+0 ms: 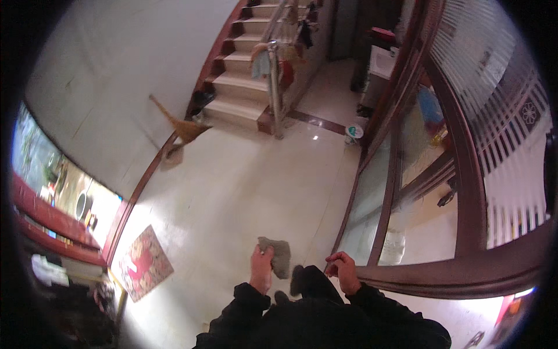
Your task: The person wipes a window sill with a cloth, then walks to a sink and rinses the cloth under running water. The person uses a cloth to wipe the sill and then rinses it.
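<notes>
Low in the view, my left hand [262, 268] grips a folded grey-brown cloth [281, 256] by its left edge, in front of my body. My right hand [342, 269] is farther right, beside the dark wooden frame of a glazed partition; its fingers are loosely curled and apart, and nothing shows in them. My dark shoe [297, 279] is on the tiled floor [244, 187] between the two hands.
A staircase [239, 87] with a metal railing [275, 96] rises ahead. At the left wall lean a straw broom [187, 130] and a dustpan [173, 155]. A patterned mat [146, 264] lies by the left doorway. Glazed doors [392, 187] line the right, near a white-lidded tub [354, 131].
</notes>
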A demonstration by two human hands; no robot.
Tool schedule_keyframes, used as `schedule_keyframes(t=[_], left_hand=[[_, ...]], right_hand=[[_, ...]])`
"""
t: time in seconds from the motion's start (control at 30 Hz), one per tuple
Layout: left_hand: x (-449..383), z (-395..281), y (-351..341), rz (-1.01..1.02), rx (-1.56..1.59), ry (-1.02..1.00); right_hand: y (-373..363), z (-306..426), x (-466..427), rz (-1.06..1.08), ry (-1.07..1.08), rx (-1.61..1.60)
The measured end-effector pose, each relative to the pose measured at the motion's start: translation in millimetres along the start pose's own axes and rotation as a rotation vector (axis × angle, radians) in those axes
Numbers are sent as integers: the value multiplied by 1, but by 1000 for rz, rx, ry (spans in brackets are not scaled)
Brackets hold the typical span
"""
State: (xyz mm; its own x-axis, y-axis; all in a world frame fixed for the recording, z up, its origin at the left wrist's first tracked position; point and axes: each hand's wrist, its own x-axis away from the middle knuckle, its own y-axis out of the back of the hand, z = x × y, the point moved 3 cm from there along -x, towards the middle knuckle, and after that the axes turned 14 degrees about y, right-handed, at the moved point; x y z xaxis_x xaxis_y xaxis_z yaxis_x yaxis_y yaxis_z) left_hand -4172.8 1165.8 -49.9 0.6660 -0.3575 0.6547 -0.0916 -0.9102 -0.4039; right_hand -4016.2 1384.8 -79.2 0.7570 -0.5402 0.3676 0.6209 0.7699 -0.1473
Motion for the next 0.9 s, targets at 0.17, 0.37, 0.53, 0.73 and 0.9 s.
schedule_keyframes(t=[0.17,0.37,0.53,0.73,0.9], left_hand=[[-99,-36,-73,270,-291,61],[-205,-107,-149,375,-423,194],[-289,-188,-182,339,-407,217],[-415,-251,-211,294,-224,174],[-555,-312,-253,202,-161,230]], right_hand=[[-11,-4,-68,-221,67,-160],[-14,26,-164,-504,206,-463],[-27,84,-242,-479,186,-363],[-45,130,-388,-348,88,-189],[-73,189,-555,-234,156,-230]])
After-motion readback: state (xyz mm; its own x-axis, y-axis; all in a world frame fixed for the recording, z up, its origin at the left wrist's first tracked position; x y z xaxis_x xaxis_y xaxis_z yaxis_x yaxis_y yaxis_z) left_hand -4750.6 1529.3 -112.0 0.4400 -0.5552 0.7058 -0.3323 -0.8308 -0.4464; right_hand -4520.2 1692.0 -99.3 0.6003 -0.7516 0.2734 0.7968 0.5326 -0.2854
